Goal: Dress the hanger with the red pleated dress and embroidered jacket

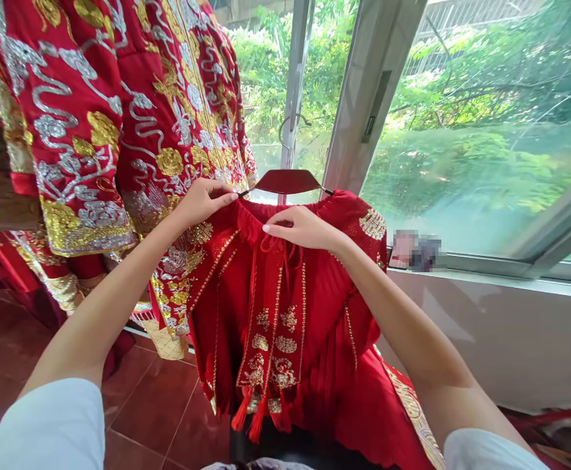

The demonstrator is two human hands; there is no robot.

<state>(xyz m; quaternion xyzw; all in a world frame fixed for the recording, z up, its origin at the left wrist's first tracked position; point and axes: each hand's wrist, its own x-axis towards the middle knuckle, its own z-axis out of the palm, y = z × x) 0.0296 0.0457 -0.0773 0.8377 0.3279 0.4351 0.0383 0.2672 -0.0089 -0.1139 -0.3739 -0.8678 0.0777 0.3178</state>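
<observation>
A red embroidered top [293, 294] with gold beading, a tie at the neck and red tassels hangs on a clothes hanger [285, 181] in front of me. My left hand [202, 203] is closed in a pinch at the top's left neckline edge, right beside the hanger's wire end. At the front of the gathered collar, close to the tie, the thumb and fingers of my right hand [302, 228] pinch the cloth. The fabric partly hides those fingertips. Below the top, on the right, a red skirt [364, 411] with a gold-patterned border spreads out.
Several red garments [168, 98] with gold and silver embroidery hang close on the left. Behind the hanger is a sliding window [442, 163], its frame near the hook. A blurred small item [415, 251] sits on the sill. Dark red tiles [141, 408] cover the floor.
</observation>
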